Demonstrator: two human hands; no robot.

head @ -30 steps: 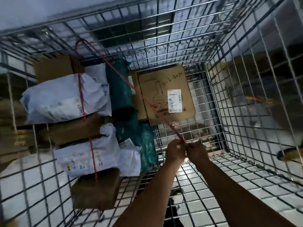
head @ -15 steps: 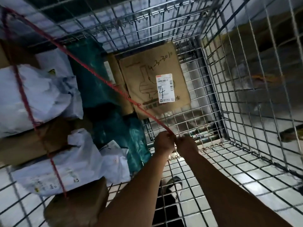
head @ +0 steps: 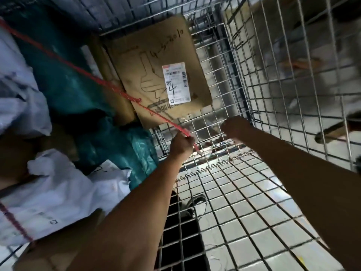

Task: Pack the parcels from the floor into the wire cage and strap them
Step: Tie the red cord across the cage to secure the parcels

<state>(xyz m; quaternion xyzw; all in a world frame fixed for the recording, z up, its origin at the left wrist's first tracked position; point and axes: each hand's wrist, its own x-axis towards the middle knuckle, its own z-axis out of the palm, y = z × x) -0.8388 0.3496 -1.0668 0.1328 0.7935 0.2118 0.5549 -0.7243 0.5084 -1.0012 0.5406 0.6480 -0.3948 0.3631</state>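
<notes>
A red rope (head: 109, 86) runs taut from the upper left across the stacked parcels down to my left hand (head: 181, 143), which grips its end near the wire cage (head: 224, 106) mesh. My right hand (head: 234, 127) is a little to the right, fingers curled, apart from the rope; I cannot tell whether it holds anything. A flat cardboard box (head: 156, 75) with a white label leans against the cage's far wall. White plastic parcels (head: 58, 194) and teal bags (head: 64, 79) are stacked at the left, with brown boxes between them.
Wire mesh walls close in at the right and below my arms. Through the mesh I see a tiled floor (head: 244, 212) and a shoe (head: 193, 202). Blurred objects lie outside the right wall.
My hands were together on the rope end; now the right hand has moved off to the right while the left still grips the rope. The view has swung closer and leftward.
</notes>
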